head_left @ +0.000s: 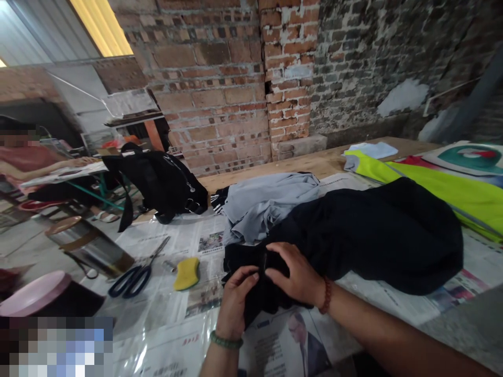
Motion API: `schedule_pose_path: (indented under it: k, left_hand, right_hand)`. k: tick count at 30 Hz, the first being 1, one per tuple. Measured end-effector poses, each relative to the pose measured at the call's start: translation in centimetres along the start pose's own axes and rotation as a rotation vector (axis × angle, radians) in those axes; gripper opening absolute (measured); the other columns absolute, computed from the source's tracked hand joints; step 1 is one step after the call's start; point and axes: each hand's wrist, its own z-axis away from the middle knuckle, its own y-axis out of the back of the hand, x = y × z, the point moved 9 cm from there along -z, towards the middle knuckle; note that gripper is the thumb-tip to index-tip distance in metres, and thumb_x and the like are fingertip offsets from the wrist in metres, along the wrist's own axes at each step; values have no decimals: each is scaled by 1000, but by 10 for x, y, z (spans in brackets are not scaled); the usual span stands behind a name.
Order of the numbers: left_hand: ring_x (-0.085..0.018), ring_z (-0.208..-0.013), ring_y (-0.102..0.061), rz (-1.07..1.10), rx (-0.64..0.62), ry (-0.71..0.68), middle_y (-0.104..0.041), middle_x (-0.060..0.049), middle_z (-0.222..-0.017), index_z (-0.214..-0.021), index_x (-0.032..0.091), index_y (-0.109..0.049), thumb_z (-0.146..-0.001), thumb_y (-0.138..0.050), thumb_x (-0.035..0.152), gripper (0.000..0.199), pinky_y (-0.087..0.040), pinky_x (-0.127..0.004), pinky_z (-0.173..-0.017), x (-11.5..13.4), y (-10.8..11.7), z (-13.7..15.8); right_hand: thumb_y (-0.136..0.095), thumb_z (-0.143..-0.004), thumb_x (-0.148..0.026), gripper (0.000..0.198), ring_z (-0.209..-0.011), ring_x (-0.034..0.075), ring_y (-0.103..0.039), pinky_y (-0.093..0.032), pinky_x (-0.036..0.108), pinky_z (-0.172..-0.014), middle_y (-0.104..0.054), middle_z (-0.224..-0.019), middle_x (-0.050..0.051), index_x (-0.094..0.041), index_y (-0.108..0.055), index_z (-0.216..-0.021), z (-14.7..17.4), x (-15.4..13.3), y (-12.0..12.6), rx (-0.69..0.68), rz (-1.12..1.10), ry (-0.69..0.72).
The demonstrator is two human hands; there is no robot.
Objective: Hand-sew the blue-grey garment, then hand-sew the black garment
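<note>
A dark navy or black garment (377, 230) lies bunched across the table in front of me. At its near left end my left hand (237, 298) pinches the black cloth between thumb and fingertips. My right hand (295, 275) curls over the same end, thumb and fingers gripping a fold from the right. A thin dark strip shows between the two hands; what it is I cannot make out. Just behind the dark garment, a light grey garment (267, 196) with black-and-white striped edging is heaped.
Newspaper (157, 335) under clear plastic covers the table. To the left are a yellow sponge (187, 273), scissors (133, 277), a metal flask (92, 246) and a black backpack (161, 180). At right lie a neon-yellow garment (428, 193) and an iron (469, 157). A person (31, 162) sits far left.
</note>
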Motion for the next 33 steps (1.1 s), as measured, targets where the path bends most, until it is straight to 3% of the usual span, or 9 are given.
schedule_pose_path:
  k: [3,5,9,12,14,18,23,28,33]
  left_hand:
    - [-9,-50,-54,2,3,0,-61,4,-58,-79,18,-65,-56,-72,22,24,-41,-19,-49,0,0,0]
    - [-9,-49,-53,-7,4,-15,-60,4,-57,-81,19,-65,-56,-73,22,26,-40,-19,-49,1,1,0]
    - [-11,-56,-56,-39,22,-57,-62,2,-64,-85,18,-65,-55,-73,24,32,-42,-20,-53,4,3,-2]
    - [-13,-63,-57,-59,35,-83,-64,1,-70,-86,18,-65,-55,-73,24,32,-43,-21,-58,6,3,-3]
    - [-14,-68,-58,-54,31,-96,-65,1,-72,-85,18,-65,-55,-72,23,31,-43,-21,-62,8,2,-3]
    - [-13,-65,-57,-29,26,-76,-64,2,-67,-86,18,-65,-54,-72,23,33,-43,-21,-61,5,2,-4]
    - [-13,-66,-56,-8,22,-72,-63,2,-69,-89,18,-64,-56,-71,22,33,-42,-22,-62,2,3,-4]
    - [-7,-53,-45,-52,12,-122,-50,7,-56,-90,19,-65,-55,-71,16,35,-37,-17,-55,8,2,-3]
    - [-7,-55,-44,-79,-22,-154,-49,6,-59,-92,19,-65,-56,-69,15,37,-37,-17,-56,11,-2,-3]
  right_hand:
    - [-43,-83,-23,16,-87,20,-52,-37,36,-81,-59,-88,8,-17,-57,-79,-6,42,7,13,134,-213]
    - [-49,-78,-19,8,-86,22,-51,-36,38,-79,-58,-87,9,-16,-57,-77,-9,54,16,37,253,-250]
    - [-50,-76,-13,13,-88,19,-48,-36,35,-80,-56,-91,8,-17,-56,-87,-6,19,25,94,180,-36]
    - [-55,-76,-21,10,-85,17,-47,-34,33,-79,-56,-88,4,-18,-56,-86,3,-22,8,-9,86,124]
    - [-58,-75,-26,14,-85,18,-46,-33,34,-78,-56,-90,4,-18,-56,-86,8,-34,-6,-55,107,126]
    - [-56,-77,-24,7,-84,18,-44,-31,34,-75,-56,-85,3,-17,-56,-80,11,-31,-23,-61,183,76]
    - [-52,-79,-18,5,-82,16,-43,-29,33,-74,-56,-80,2,-17,-56,-75,9,-27,-26,-55,211,74]
    - [-49,-80,-14,9,-81,15,-45,-31,31,-75,-56,-78,1,-18,-54,-73,9,-21,-18,-1,43,-3]
    - [-46,-81,-13,11,-83,15,-48,-33,32,-78,-59,-78,2,-19,-54,-76,7,-33,-2,82,-115,114]
